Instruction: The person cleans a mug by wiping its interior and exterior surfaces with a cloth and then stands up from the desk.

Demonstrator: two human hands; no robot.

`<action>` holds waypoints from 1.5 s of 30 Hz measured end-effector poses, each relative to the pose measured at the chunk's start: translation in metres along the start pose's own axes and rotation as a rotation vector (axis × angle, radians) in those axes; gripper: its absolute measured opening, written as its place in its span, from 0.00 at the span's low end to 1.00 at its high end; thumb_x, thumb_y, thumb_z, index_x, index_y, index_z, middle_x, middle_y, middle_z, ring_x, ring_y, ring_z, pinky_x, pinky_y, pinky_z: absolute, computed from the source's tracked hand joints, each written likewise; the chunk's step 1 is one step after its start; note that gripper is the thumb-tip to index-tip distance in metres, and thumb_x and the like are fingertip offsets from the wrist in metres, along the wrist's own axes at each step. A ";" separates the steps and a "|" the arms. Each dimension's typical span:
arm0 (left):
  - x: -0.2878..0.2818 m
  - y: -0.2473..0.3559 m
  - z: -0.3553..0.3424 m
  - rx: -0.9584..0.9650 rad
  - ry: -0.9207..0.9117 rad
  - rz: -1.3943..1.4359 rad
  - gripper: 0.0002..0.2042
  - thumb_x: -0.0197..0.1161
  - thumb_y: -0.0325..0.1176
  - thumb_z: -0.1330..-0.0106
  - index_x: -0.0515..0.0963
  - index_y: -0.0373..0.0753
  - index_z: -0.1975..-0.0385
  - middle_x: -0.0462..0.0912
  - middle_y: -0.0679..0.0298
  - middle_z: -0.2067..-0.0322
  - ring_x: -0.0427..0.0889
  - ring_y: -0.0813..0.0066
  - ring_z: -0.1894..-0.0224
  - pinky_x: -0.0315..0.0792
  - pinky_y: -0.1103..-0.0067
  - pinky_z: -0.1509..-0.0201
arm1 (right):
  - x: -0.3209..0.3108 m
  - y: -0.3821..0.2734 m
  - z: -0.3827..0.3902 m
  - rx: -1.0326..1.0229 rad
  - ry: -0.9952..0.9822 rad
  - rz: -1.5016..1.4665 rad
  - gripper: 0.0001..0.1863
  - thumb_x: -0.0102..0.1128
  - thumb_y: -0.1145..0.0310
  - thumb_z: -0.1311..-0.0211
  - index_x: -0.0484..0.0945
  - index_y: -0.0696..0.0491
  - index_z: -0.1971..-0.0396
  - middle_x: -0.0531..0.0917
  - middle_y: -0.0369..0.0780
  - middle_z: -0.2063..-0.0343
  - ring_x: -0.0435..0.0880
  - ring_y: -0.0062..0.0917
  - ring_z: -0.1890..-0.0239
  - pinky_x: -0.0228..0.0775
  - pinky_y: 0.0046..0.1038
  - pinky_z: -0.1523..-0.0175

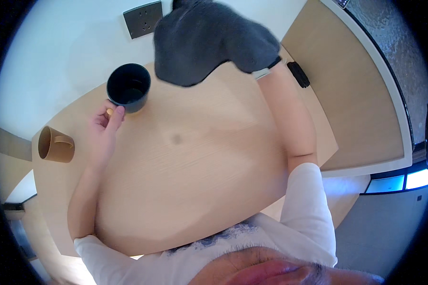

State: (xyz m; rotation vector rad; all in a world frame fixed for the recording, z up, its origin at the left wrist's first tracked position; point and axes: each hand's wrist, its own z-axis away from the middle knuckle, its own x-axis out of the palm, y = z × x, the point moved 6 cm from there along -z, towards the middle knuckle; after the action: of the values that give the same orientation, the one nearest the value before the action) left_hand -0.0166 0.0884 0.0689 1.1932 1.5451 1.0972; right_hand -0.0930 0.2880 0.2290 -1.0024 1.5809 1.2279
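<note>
At the far left of the table, my left hand (107, 118) is closed round the small yellowish handle of a dark mug (129, 85). The mug's wide mouth faces up toward me, and its inside is dark. Whether its base rests on the table I cannot tell. A dark grey cloth mitt (199, 45) covers my right hand (252, 42), which is raised over the table's far side. A pale tag shows at the mitt's cuff by the wrist. The fingers inside are hidden. Left of my left hand stands a brown mug (62, 151) with its handle on the near right.
The light wood table (185, 180) spreads beneath both arms. A dark wall socket plate (143, 20) is fixed to the white wall behind. Near the table's right edge lies a small black object (298, 74), beside a wood partition panel (361, 90).
</note>
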 end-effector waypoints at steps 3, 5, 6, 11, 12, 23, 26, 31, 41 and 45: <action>0.013 -0.007 0.010 -0.050 -0.072 0.087 0.09 0.59 0.26 0.35 0.70 0.41 0.77 0.70 0.75 0.78 0.64 0.91 0.77 0.56 0.89 0.74 | -0.002 0.024 0.009 0.192 0.072 -0.370 0.09 0.58 0.64 0.47 0.80 0.54 0.73 0.82 0.40 0.76 0.81 0.33 0.74 0.72 0.29 0.68; 0.028 -0.008 0.017 -0.028 -0.127 0.098 0.10 0.61 0.24 0.37 0.69 0.42 0.78 0.71 0.75 0.79 0.65 0.92 0.77 0.57 0.89 0.74 | 0.003 0.011 0.011 0.235 0.240 -0.436 0.09 0.59 0.65 0.46 0.79 0.55 0.71 0.82 0.40 0.75 0.80 0.33 0.73 0.72 0.29 0.67; 0.037 -0.005 0.020 -0.001 -0.181 0.107 0.11 0.62 0.22 0.39 0.68 0.42 0.79 0.71 0.75 0.79 0.66 0.92 0.77 0.59 0.89 0.74 | 0.009 -0.001 0.011 0.246 0.293 -0.482 0.09 0.59 0.65 0.46 0.79 0.55 0.71 0.82 0.40 0.74 0.80 0.33 0.72 0.72 0.29 0.66; 0.048 -0.009 0.028 0.001 -0.240 0.155 0.14 0.66 0.18 0.45 0.67 0.42 0.81 0.71 0.75 0.79 0.70 0.91 0.75 0.65 0.89 0.71 | 0.066 -0.070 -0.002 0.211 0.343 -0.818 0.11 0.60 0.65 0.46 0.77 0.56 0.66 0.82 0.41 0.72 0.80 0.33 0.69 0.71 0.30 0.62; 0.045 -0.011 0.030 0.008 -0.225 0.122 0.14 0.67 0.18 0.46 0.67 0.42 0.81 0.71 0.75 0.79 0.71 0.91 0.74 0.66 0.89 0.70 | 0.074 -0.082 -0.002 0.205 0.340 -0.885 0.11 0.60 0.65 0.46 0.77 0.56 0.66 0.82 0.41 0.71 0.80 0.32 0.68 0.71 0.30 0.61; 0.050 -0.022 0.034 -0.044 -0.226 0.116 0.13 0.66 0.16 0.46 0.68 0.41 0.77 0.72 0.75 0.80 0.71 0.92 0.77 0.65 0.90 0.74 | 0.056 -0.064 0.020 0.233 0.654 -1.285 0.19 0.63 0.67 0.46 0.72 0.58 0.56 0.81 0.43 0.65 0.80 0.32 0.61 0.70 0.31 0.52; 0.054 -0.020 0.031 -0.070 -0.192 0.081 0.13 0.65 0.16 0.46 0.68 0.41 0.76 0.71 0.75 0.81 0.71 0.92 0.77 0.65 0.90 0.74 | 0.063 -0.054 0.022 0.227 0.712 -1.301 0.21 0.63 0.67 0.46 0.71 0.58 0.54 0.80 0.43 0.64 0.79 0.32 0.59 0.70 0.31 0.49; 0.049 -0.028 0.036 0.016 -0.198 0.107 0.13 0.66 0.17 0.47 0.68 0.40 0.76 0.72 0.75 0.80 0.72 0.91 0.77 0.65 0.89 0.74 | 0.076 -0.057 0.035 0.247 0.561 -1.185 0.27 0.66 0.71 0.51 0.70 0.60 0.50 0.81 0.44 0.61 0.80 0.32 0.56 0.70 0.30 0.47; 0.045 -0.038 0.038 -0.034 -0.287 0.061 0.18 0.62 0.20 0.43 0.73 0.35 0.52 0.79 0.62 0.54 0.78 0.74 0.52 0.73 0.75 0.50 | 0.063 -0.080 0.027 0.363 0.278 -1.116 0.18 0.58 0.68 0.43 0.72 0.58 0.53 0.80 0.45 0.65 0.80 0.35 0.61 0.72 0.31 0.54; 0.053 -0.028 0.035 -0.093 -0.237 0.044 0.18 0.62 0.21 0.42 0.72 0.35 0.50 0.78 0.62 0.53 0.77 0.74 0.50 0.73 0.75 0.48 | 0.050 -0.101 0.006 0.015 0.330 -0.049 0.13 0.51 0.65 0.38 0.73 0.51 0.55 0.78 0.35 0.74 0.80 0.25 0.67 0.73 0.28 0.62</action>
State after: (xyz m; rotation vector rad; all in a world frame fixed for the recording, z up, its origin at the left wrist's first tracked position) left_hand 0.0027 0.1405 0.0276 1.2504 1.2797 1.0053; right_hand -0.0113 0.2708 0.1524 -1.2767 1.8006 1.0534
